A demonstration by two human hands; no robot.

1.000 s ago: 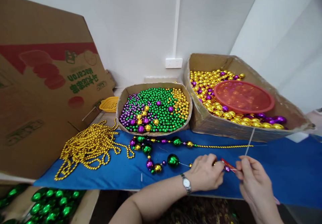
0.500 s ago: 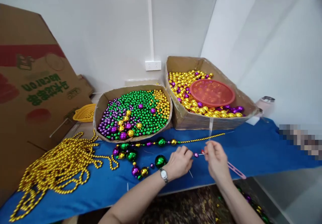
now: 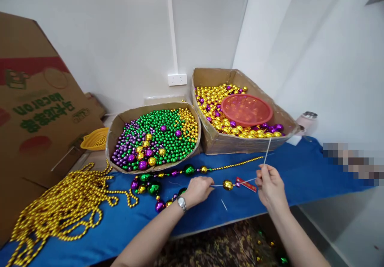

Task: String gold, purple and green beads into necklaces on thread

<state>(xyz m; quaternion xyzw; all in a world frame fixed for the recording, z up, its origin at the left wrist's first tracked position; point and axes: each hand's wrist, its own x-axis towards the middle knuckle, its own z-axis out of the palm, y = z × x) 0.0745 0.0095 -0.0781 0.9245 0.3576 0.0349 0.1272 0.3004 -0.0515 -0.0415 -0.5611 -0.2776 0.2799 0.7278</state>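
Note:
A white string (image 3: 248,180) is stretched between my two hands, with a large gold bead (image 3: 227,185) and a small purple bead (image 3: 237,183) on it. My left hand (image 3: 198,190), wearing a wristwatch (image 3: 181,203), is closed on the string's left part. My right hand (image 3: 271,186) pinches the string at the right, and a loose end sticks up above its fingers. A small red tag (image 3: 246,184) lies just behind the beads. Beyond my left hand runs a beaded necklace (image 3: 154,188) of large green, purple and gold beads, partly hidden by that hand.
A carton (image 3: 108,139) of small green, purple and gold beads stands behind. The larger carton (image 3: 234,145) beside it holds gold and purple beads and a red basket (image 3: 247,110). Gold bead chains (image 3: 64,203) lie heaped left on the blue cloth (image 3: 300,169), near a yellow basket (image 3: 90,140).
My hands have moved apart, my left to the left and my right to the right. The string is now drawn out between them, and the gold bead and red tag have come into view.

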